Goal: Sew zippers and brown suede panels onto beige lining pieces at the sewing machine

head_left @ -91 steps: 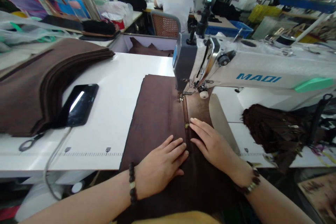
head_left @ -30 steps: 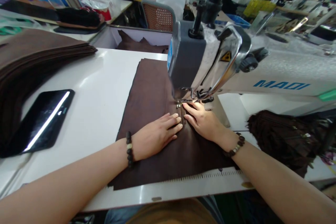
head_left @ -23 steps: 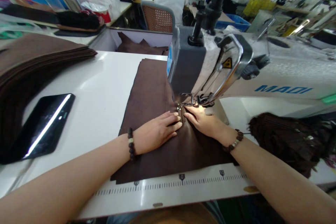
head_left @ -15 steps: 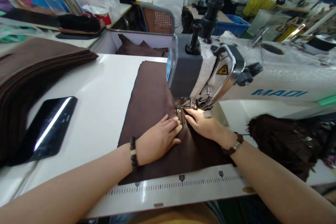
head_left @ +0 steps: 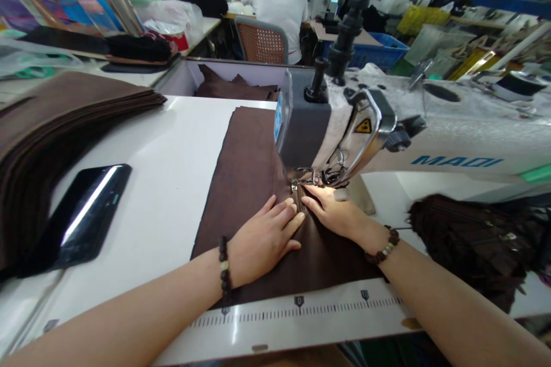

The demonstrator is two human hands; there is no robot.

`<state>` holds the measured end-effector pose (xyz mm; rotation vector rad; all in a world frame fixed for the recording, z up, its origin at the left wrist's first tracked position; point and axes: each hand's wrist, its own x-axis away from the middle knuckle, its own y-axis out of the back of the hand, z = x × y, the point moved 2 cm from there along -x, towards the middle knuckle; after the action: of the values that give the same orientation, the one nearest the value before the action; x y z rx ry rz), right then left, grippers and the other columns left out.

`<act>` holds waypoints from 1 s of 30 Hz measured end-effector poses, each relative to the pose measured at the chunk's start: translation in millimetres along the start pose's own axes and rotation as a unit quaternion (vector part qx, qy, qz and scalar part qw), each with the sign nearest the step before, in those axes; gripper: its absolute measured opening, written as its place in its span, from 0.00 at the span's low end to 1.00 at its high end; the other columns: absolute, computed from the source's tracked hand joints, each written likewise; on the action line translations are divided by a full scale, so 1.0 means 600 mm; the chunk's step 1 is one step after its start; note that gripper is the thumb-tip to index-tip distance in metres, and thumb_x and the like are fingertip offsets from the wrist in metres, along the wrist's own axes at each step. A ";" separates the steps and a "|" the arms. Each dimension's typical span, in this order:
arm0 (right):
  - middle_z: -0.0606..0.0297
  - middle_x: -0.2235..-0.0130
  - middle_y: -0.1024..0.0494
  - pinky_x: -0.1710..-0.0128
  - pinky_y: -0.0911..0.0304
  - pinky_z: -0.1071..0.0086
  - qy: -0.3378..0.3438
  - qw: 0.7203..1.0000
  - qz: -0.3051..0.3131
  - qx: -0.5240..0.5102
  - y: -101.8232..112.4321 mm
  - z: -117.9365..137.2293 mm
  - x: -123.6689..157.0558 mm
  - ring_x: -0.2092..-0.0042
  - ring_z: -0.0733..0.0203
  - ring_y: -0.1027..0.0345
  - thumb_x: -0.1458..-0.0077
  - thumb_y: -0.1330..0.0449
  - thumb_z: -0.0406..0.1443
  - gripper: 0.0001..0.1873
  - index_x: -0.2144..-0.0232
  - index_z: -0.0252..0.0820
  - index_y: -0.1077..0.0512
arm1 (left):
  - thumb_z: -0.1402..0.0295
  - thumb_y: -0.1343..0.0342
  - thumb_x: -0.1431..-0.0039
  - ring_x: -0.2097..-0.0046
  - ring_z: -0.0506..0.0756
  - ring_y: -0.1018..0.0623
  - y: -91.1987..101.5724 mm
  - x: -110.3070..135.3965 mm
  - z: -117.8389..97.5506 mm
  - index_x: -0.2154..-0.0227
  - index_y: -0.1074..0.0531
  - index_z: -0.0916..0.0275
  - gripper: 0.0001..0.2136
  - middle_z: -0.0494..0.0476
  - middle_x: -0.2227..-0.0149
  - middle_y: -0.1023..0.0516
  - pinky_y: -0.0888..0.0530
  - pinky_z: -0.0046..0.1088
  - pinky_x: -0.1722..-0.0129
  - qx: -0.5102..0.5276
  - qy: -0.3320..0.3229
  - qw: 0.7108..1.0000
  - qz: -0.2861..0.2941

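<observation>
A dark brown fabric panel (head_left: 245, 160) lies flat on the white sewing table, running under the head of the sewing machine (head_left: 303, 126). A zipper strip (head_left: 298, 199) shows on it just in front of the presser foot (head_left: 294, 185). My left hand (head_left: 269, 241) rests flat on the panel, fingertips at the strip's left edge, fingers stretched out. To the right of the strip, my right hand (head_left: 333, 209) presses on the fabric with its fingers extended near the foot; its far fingertips are partly hidden by machine parts.
A thick stack of brown fabric (head_left: 86, 97) and a black phone (head_left: 92, 212) lie at left. A bundle of sewn brown pieces (head_left: 469, 241) sits at right. A ruler strip (head_left: 275, 315) runs along the front edge. Beyond the table, a person in white (head_left: 279, 6) is near a chair (head_left: 262, 40).
The whole view has tilted slightly, so everything sits a little lower. My left hand has shifted slightly right over the panel; my right hand stays beside the strip.
</observation>
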<state>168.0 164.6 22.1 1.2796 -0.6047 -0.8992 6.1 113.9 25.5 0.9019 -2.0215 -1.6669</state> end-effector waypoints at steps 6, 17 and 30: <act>0.59 0.55 0.26 0.51 0.42 0.56 0.017 1.000 0.001 0.012 -0.002 0.000 0.000 0.55 0.54 0.33 0.39 0.55 0.36 0.16 0.58 0.41 0.29 | 0.63 0.48 0.42 0.45 0.61 0.36 0.001 -0.001 0.000 0.48 0.40 0.67 0.20 0.65 0.51 0.34 0.41 0.49 0.44 -0.004 -0.002 1.000 -0.002; 0.59 0.59 0.25 0.56 0.41 0.62 0.004 1.000 0.024 0.003 -0.003 -0.004 -0.011 0.57 0.56 0.33 0.39 0.54 0.36 0.14 0.61 0.40 0.29 | 0.63 0.48 0.42 0.44 0.60 0.38 0.000 -0.007 0.008 0.49 0.40 0.66 0.20 0.64 0.50 0.35 0.42 0.47 0.43 0.003 0.001 1.000 -0.005; 0.64 0.68 0.23 0.64 0.39 0.73 -0.011 0.999 0.035 0.002 -0.013 -0.034 -0.047 0.66 0.64 0.30 0.43 0.52 0.30 0.14 0.68 0.39 0.26 | 0.61 0.51 0.40 0.47 0.61 0.36 0.002 -0.030 0.041 0.47 0.39 0.68 0.21 0.65 0.52 0.36 0.41 0.43 0.43 -0.024 0.006 1.000 -0.010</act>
<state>167.5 198.9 13.1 1.2463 -0.6651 -0.8541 3.0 144.1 23.1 0.9155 -1.9617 -1.7083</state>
